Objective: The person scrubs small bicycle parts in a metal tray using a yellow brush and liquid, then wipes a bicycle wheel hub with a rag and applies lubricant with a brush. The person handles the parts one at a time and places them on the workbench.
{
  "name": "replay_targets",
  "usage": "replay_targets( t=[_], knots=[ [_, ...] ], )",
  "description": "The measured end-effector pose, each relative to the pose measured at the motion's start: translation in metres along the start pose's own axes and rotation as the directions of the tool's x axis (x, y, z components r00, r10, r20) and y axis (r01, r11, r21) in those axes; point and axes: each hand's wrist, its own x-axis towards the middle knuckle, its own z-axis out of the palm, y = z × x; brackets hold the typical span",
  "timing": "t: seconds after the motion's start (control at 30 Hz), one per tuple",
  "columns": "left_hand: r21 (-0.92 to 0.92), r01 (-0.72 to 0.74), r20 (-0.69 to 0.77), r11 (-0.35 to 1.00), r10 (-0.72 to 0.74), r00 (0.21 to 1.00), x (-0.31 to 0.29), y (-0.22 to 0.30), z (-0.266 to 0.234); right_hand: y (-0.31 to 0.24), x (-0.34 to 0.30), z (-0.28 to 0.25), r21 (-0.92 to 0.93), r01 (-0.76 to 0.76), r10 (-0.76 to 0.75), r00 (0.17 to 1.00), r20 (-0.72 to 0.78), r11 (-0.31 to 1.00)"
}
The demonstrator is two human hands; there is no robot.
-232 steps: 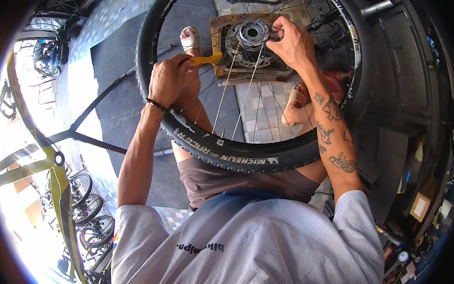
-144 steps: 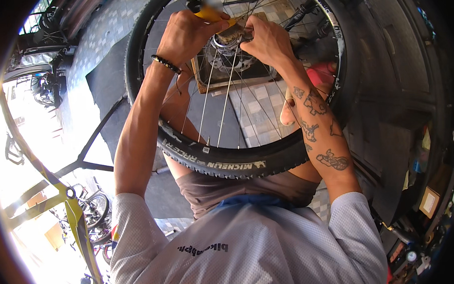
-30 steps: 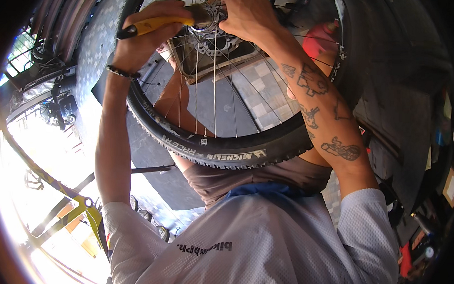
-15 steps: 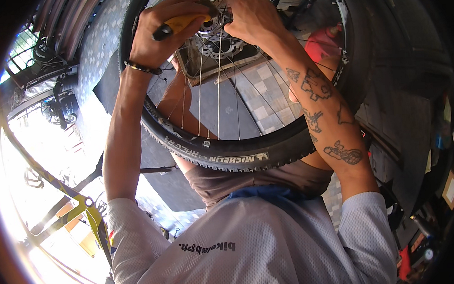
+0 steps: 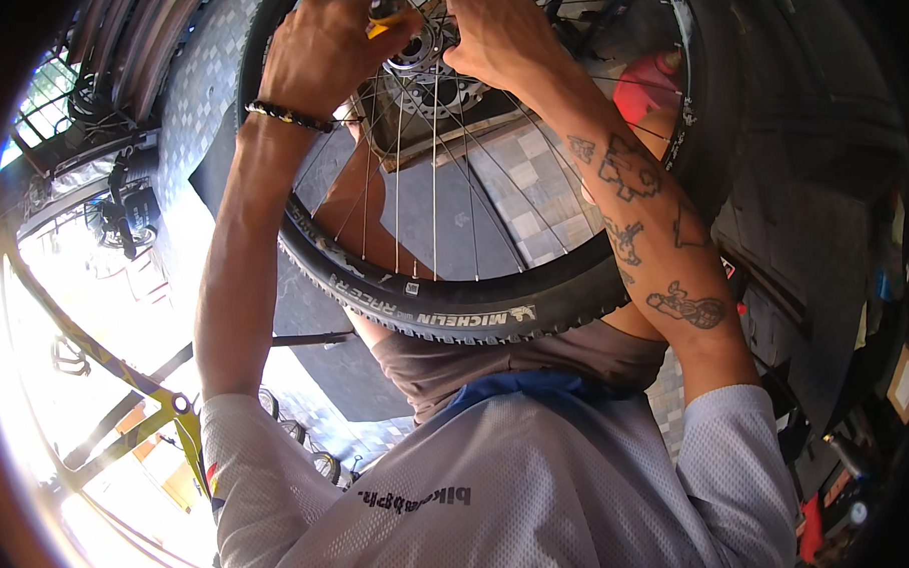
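A bicycle wheel with a black knobby tyre rests over my lap, its spokes running up to the hub. Around that hub sits a silver brake disc. My left hand, at the hub's left, is closed around a yellow-handled brush; its dark handle end points up, and the bristle end is blurred. My right hand is curled against the hub's right side, closed on the wheel there; its fingertips are partly hidden.
Below the hub lies a shallow tray on the tiled floor. A red container stands beyond the right side of the wheel. To the left is a yellow bicycle frame in bright light. Dark clutter lines the right edge.
My left hand has turned at the wrist, swinging the brush handle from pointing down-left to pointing up near the hub. My right hand and the wheel have barely moved.
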Motion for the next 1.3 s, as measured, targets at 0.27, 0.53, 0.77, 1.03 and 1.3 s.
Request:
replay_targets(
  t=[0.27,0.53,0.77,1.03,1.3],
  knots=[
    [0.088,0.239,0.148,0.967,-0.25,0.957,0.002,-0.006,-0.001,0.009,-0.004,0.011,0.024,0.101,-0.096,0.984,-0.151,0.995],
    [-0.146,0.214,0.043,0.966,-0.21,0.977,-0.004,-0.005,-0.006,0.005,-0.007,0.004,0.104,0.128,-0.108,0.978,-0.179,0.986],
    [-0.294,0.284,0.131,0.913,-0.256,0.958,-0.003,-0.006,-0.018,-0.003,-0.012,-0.009,0.116,0.088,-0.078,0.993,-0.091,0.989],
    [-0.249,0.268,0.134,0.931,-0.241,0.961,0.002,-0.01,-0.017,-0.003,-0.011,-0.007,0.089,0.074,-0.067,0.995,-0.072,0.993],
    [-0.652,0.398,0.147,0.646,-0.407,0.902,-0.013,-0.023,-0.009,-0.004,-0.009,-0.008,0.103,0.084,-0.074,0.992,-0.099,0.991]
  ],
)
